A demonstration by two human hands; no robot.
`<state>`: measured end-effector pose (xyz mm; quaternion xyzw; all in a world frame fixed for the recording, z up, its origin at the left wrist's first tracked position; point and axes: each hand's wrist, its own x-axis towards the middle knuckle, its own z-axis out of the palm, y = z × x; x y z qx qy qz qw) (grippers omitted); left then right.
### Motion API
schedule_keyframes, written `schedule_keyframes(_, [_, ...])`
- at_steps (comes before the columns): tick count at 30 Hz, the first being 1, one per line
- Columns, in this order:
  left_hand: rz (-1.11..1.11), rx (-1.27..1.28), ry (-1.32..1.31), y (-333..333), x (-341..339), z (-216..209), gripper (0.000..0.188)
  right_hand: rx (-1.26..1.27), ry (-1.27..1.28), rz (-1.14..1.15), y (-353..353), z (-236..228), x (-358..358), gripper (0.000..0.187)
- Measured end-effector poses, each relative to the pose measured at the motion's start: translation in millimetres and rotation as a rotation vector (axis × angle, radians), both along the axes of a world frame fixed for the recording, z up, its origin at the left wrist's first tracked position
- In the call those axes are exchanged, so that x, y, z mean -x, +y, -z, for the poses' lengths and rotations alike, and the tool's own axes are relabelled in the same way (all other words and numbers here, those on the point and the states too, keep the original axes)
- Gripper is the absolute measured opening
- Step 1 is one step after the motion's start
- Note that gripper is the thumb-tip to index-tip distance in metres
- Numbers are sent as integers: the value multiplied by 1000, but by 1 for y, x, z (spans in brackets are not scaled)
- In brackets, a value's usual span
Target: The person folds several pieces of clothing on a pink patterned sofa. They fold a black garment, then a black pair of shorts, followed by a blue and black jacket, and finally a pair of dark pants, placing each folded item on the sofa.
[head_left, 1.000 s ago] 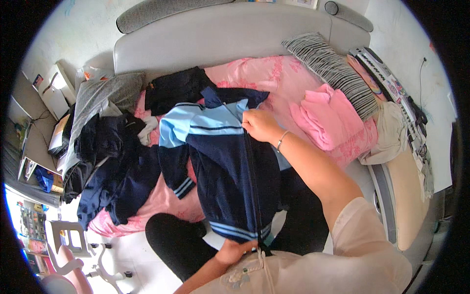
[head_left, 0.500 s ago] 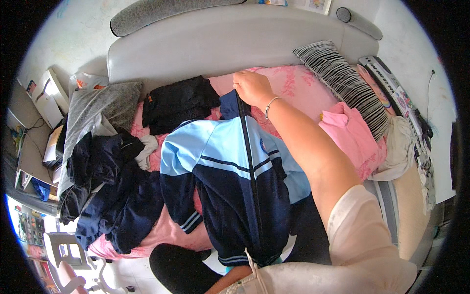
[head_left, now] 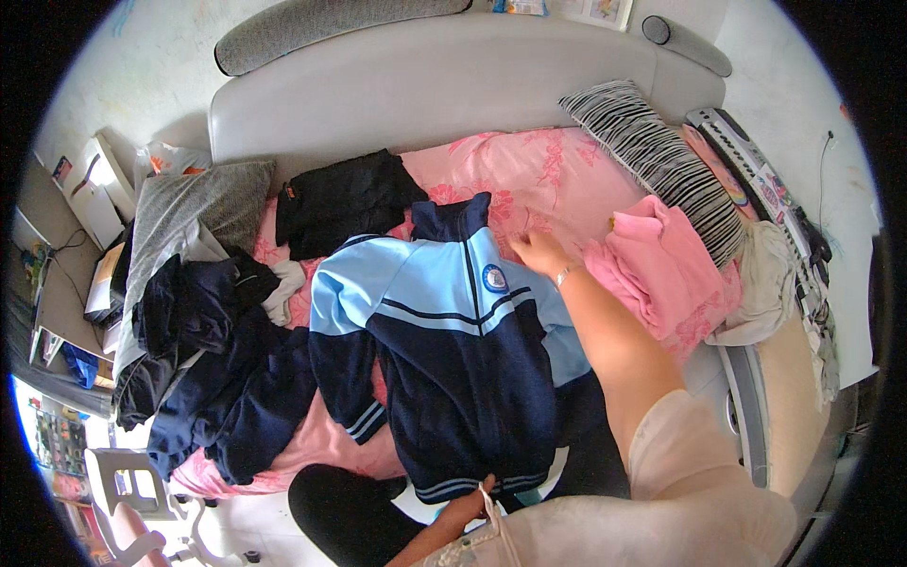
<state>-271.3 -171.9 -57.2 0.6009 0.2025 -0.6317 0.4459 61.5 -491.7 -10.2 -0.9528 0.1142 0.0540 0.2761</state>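
Observation:
A zip-up track jacket (head_left: 453, 378), light blue above and navy below, lies front up with its zipper closed to the chest and a round badge on it. Down at the striped hem, my left hand (head_left: 463, 510) is closed on the jacket's bottom edge, its fingers partly hidden. My right hand (head_left: 541, 253) hovers over the pink bedding, just right of the jacket's shoulder. Nothing shows in it, and its fingers look loosely apart. The jacket's navy collar (head_left: 452, 219) stands spread at the top, and its right-side sleeve is partly under my forearm.
A folded black garment (head_left: 345, 203) lies beyond the jacket on the pink sheet (head_left: 463, 156). Folded pink clothing (head_left: 657, 265) sits to the right, near a striped pillow (head_left: 652, 156) and a keyboard (head_left: 746, 151). Dark clothes (head_left: 246, 397) heap at left by a grey pillow (head_left: 203, 203).
My right hand has let go of the jacket's top zipper edge and moved right and nearer. The collar has dropped flat, and my left hand now shows at the hem.

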Motion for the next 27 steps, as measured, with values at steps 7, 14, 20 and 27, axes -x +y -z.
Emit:
schedule_keyframes(7, [87,177,-19,-2,14,21,76,-158,-91,48,-2,-26,101,44])
schedule_keyframes(14, [152,732,-541,28,5,-41,68,-863,-275,-188,123,-117,215,28])
schedule_keyframes(20, [-841,591,-747,42,-20,-82,63,-712,-234,-753,204,-71,336,54])
schedule_keyframes(27, [-909,177,-809,42,4,-42,43,-797,-111,-630,174,-67,322,25])
